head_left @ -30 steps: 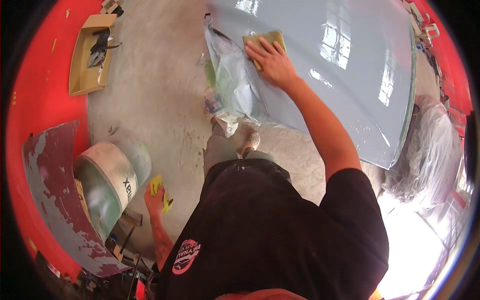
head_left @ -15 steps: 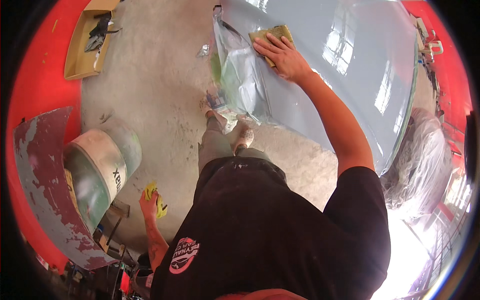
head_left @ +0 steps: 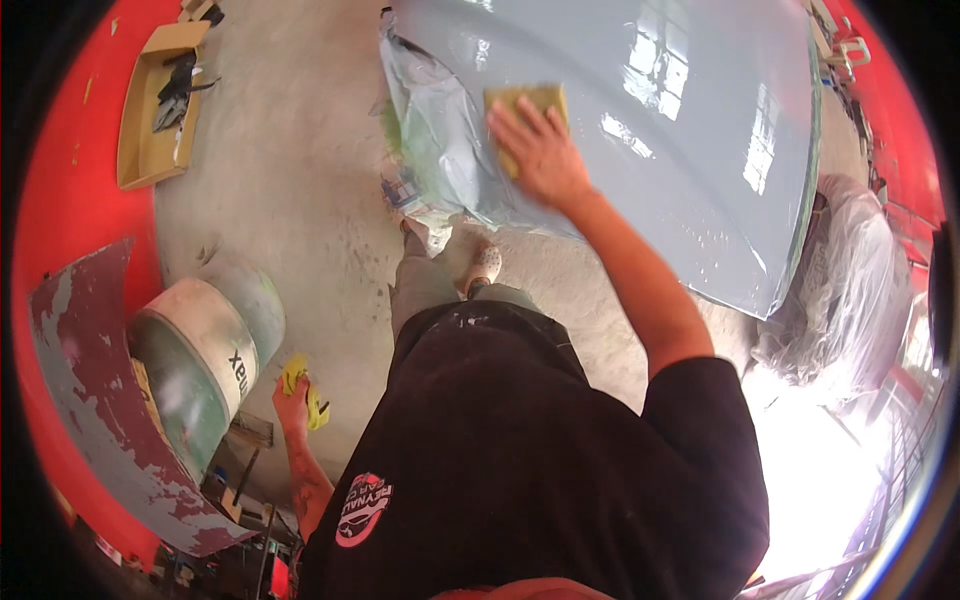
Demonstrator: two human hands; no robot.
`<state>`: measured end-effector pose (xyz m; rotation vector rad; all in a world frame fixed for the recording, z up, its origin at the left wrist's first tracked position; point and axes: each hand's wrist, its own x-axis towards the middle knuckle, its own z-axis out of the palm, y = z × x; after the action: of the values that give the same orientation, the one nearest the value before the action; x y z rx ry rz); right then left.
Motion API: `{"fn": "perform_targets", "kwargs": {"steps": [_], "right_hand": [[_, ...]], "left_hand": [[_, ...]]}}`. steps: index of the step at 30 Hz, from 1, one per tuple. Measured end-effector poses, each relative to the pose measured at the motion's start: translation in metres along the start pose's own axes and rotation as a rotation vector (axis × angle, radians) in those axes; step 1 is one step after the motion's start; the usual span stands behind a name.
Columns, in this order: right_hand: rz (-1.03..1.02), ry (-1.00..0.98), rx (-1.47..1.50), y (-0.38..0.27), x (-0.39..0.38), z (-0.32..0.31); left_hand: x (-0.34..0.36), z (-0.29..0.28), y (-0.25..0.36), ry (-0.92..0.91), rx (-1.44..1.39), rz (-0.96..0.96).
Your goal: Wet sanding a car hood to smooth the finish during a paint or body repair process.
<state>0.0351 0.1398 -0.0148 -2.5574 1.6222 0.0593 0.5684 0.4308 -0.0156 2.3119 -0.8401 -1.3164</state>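
Note:
A yellow-brown sheet of sandpaper (head_left: 550, 97) lies on a glossy grey car panel (head_left: 640, 200), near the panel's left side. My right hand (head_left: 540, 155) presses it against the surface, fingers stretched over the sheet and slightly blurred. What is under the palm is hidden. Low at my left side, away from the panel, my left hand (head_left: 291, 405) is closed round a crumpled yellow cloth (head_left: 317, 410), whose ends stick out past the fingers. Wet-looking droplets and window reflections show on the grey surface.
Crinkled masking plastic (head_left: 440, 130) hangs along the panel's left edge. A green drum (head_left: 185, 370) and a curved, peeling panel (head_left: 90, 350) stand at left. An open cardboard box (head_left: 135, 150) lies beyond them. Plastic-wrapped bulk (head_left: 835, 280) stands at right.
My right hand and the sandpaper have slid back toward me across the panel. My left hand keeps the cloth at my side. The whole view has shifted a little.

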Motion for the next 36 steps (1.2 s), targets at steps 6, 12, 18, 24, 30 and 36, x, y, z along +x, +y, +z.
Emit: {"fn": "perform_targets", "kwargs": {"steps": [6, 12, 18, 24, 30, 36], "right_hand": [[0.146, -0.142, 0.103, -0.020, -0.153, 0.015], [0.841, 0.058, 0.102, -0.028, -0.162, 0.025], [0.437, 0.257, 0.156, -0.069, -0.059, 0.025], [0.935, 0.314, 0.074, 0.052, -0.218, 0.047], [1.067, 0.298, -0.007, 0.041, -0.201, 0.046], [0.484, 0.222, 0.275, -0.074, -0.091, 0.028]], "left_hand": [[-0.022, -0.011, -0.006, 0.051, 0.027, -0.042], [-0.017, -0.019, 0.010, -0.008, 0.207, 0.075], [0.032, 0.004, 0.127, -0.111, 0.207, 0.278], [0.030, -0.053, 0.078, 0.080, 0.514, 0.237], [0.000, -0.049, 0.065, -0.007, 0.512, 0.191], [0.039, -0.026, 0.109, -0.059, 0.436, 0.237]]}}
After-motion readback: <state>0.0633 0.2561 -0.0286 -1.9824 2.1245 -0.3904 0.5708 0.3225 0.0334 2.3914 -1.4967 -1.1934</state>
